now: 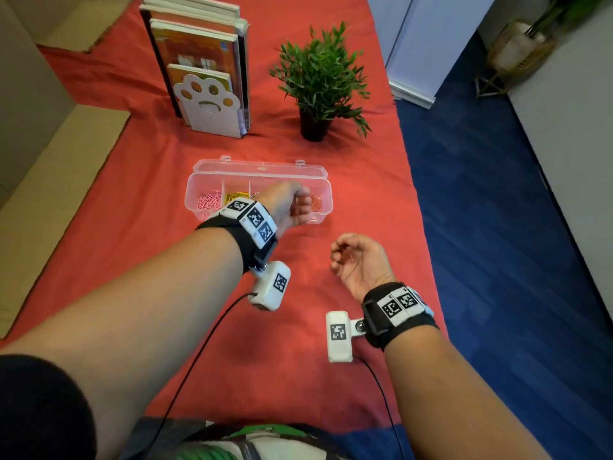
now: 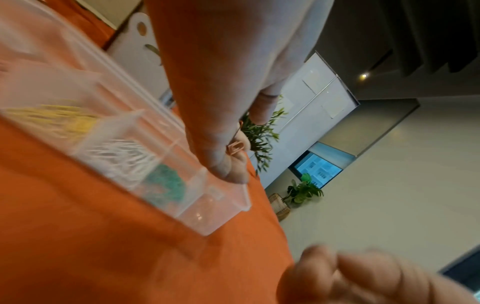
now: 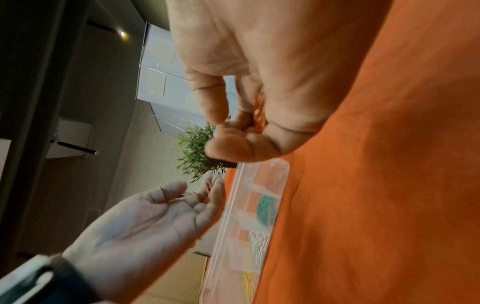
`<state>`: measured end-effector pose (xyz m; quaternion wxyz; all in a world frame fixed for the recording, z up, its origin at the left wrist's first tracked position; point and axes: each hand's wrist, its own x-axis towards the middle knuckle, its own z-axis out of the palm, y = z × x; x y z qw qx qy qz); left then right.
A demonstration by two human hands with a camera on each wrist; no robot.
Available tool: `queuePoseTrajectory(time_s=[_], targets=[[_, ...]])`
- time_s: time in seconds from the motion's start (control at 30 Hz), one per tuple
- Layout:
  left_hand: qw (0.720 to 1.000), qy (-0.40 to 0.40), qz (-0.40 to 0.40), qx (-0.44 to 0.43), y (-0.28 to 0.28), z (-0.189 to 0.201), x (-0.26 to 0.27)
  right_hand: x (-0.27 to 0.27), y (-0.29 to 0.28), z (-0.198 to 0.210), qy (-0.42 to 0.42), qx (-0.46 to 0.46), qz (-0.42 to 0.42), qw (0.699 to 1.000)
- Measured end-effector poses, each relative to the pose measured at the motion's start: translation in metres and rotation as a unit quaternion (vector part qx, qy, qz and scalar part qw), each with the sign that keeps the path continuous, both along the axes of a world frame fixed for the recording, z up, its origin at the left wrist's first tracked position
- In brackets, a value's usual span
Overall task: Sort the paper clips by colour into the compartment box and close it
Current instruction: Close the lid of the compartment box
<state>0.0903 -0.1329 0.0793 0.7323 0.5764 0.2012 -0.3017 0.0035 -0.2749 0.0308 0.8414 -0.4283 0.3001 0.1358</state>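
The clear compartment box [image 1: 199, 207] lies open on the red cloth, its lid [image 1: 262, 167] folded back. Pink clips [image 1: 209, 199] and yellow clips [image 1: 236, 195] fill its left cells. White clips [image 2: 122, 158] and green clips [image 2: 166, 185] come after them, and orange clips [image 1: 316, 202] lie in the right end cell. My left hand [image 1: 292, 204] hovers over that right end and pinches an orange paper clip [image 2: 235, 147] between thumb and fingers. My right hand [image 1: 355, 257] sits nearer me, palm up, fingers curled round more orange clips [image 3: 259, 109].
A paw-shaped white bookend with books [image 1: 207, 104] and a small potted plant [image 1: 318, 84] stand behind the box. Cardboard [image 1: 56, 180] lies along the left. The table's right edge drops to blue carpet [image 1: 497, 227].
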Motion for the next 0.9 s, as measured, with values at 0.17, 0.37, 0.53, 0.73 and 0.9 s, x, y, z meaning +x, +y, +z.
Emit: queuePoseTrajectory(time_s=[0.17, 0.37, 0.53, 0.73, 0.9], targets=[[0.997, -0.035, 0.035, 0.060, -0.019, 0.011, 0.019, -0.001, -0.016, -0.016, 0.068, -0.159, 0.021, 0.985], [0.896, -0.185, 0.057, 0.400, 0.022, -0.021, 0.009, 0.009, -0.024, -0.028, 0.092, -0.294, 0.037, 0.951], [0.805, -0.127, 0.178, 0.551, 0.100, -0.044, 0.005, 0.039, -0.017, -0.008, -0.004, -0.361, 0.008, 0.933], [0.889, -0.110, 0.044, 0.441, 0.149, -0.056, 0.011, 0.070, 0.008, 0.007, -0.111, -0.439, 0.042, 0.890], [0.886, -0.133, 0.021, 0.444, 0.157, -0.052, -0.002, 0.084, 0.030, 0.008, -0.175, -0.573, 0.108, 0.794]])
